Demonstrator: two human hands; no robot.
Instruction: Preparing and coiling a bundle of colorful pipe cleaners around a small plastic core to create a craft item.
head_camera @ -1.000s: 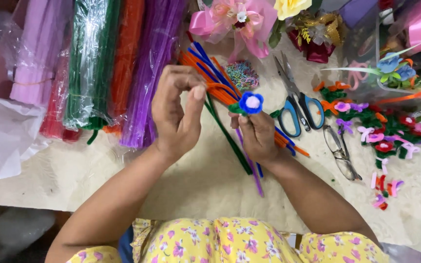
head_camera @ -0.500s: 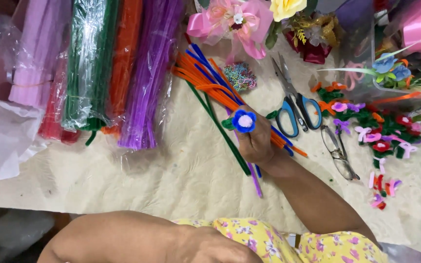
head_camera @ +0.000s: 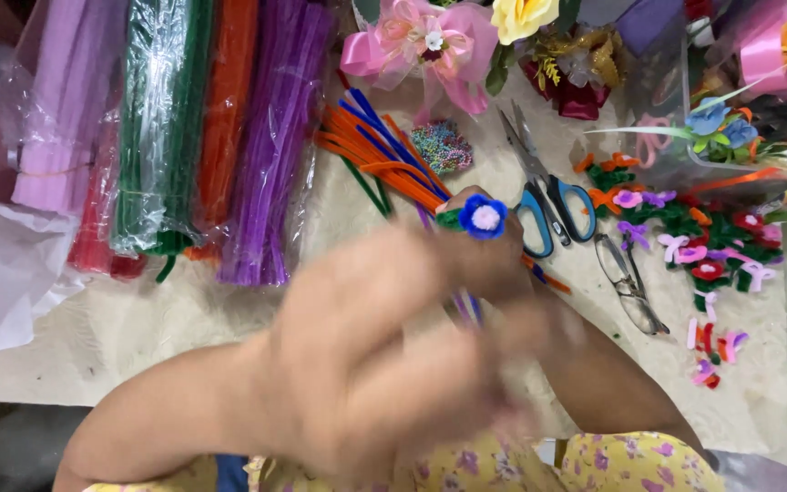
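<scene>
The right hand [head_camera: 489, 260] is closed around a small blue flower [head_camera: 483, 217] made of fuzzy craft wire – blue ring, pale centre, a bit of green at its base. It sits above the fingers, roughly mid-bench, and its purple stem [head_camera: 466, 308] runs down past the hand toward the person, so the long axis goes far-to-near. The left hand [head_camera: 366, 364] is a big blurred shape low in the view, nearer the camera, just left of and below the flower; grip cannot be told, nothing visibly in it. The right hand is the nearer one – it already has the flower.

Loose orange and blue wires [head_camera: 384, 155] fan out up-left of the flower on the bench [head_camera: 184, 310]. Clear plastic packs of wire lie side by side at the far left, long and narrow, running far-to-near: pink pack [head_camera: 52, 109], green pack [head_camera: 152, 128], orange pack [head_camera: 229, 100], purple pack [head_camera: 275, 146]. A crumpled white bag [head_camera: 2, 264] sits at the left edge. Blue-handled scissors [head_camera: 544, 196] lie just right of the flower, glasses [head_camera: 628, 284] further right, then a scatter of small finished flowers [head_camera: 703, 246]. No readable labels on the packs.
</scene>
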